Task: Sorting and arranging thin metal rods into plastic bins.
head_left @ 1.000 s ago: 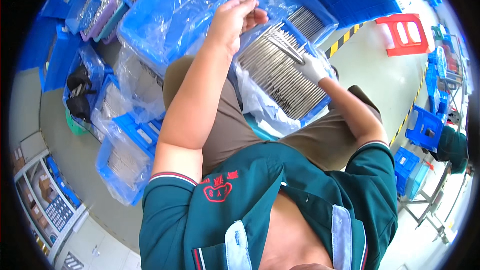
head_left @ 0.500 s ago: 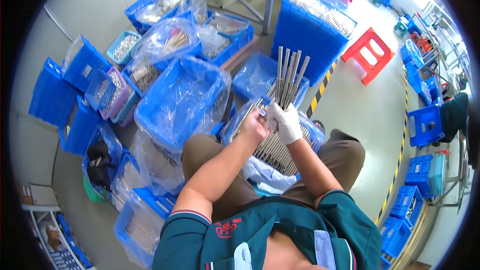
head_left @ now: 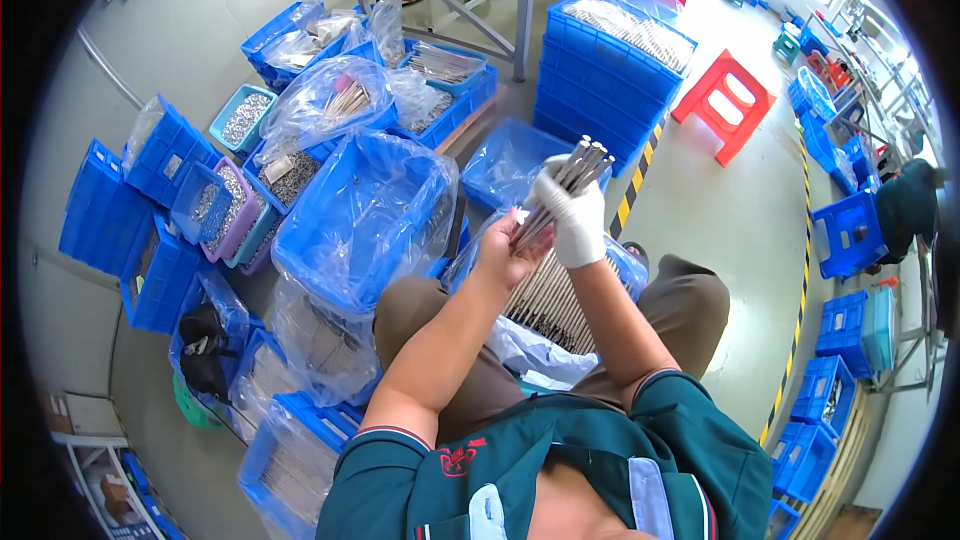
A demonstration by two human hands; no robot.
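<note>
Compared with half a second ago, the bundle of metal rods (head_left: 583, 170) is no longer standing almost upright; now it is leaning, with its upper ends pointing up and to the right side, and its lower part is coming against the left hand (head_left: 510, 252). For the work, this is probably meaning that the two hands are sharing the bundle, and are not leaving it to one hand only.

The right hand (head_left: 575, 220), wearing a white glove, is gripping the rods around their middle with its fingers closed. The bare left hand is touching the lower part, its fingers curling there; whether they are closing firmly, one cannot tell, because rods and glove are hiding them partly.

The bundle is staying in the air above the blue crate (head_left: 632, 268), between the person's knees, where many more rods (head_left: 552, 302) are lying side by side. A pale sheet (head_left: 540, 348) is covering the near edge of this crate.

The held rods are looking slender, straight and grey, with bright round ends. These ends are not forming one even level; some are sticking out farther.
</note>
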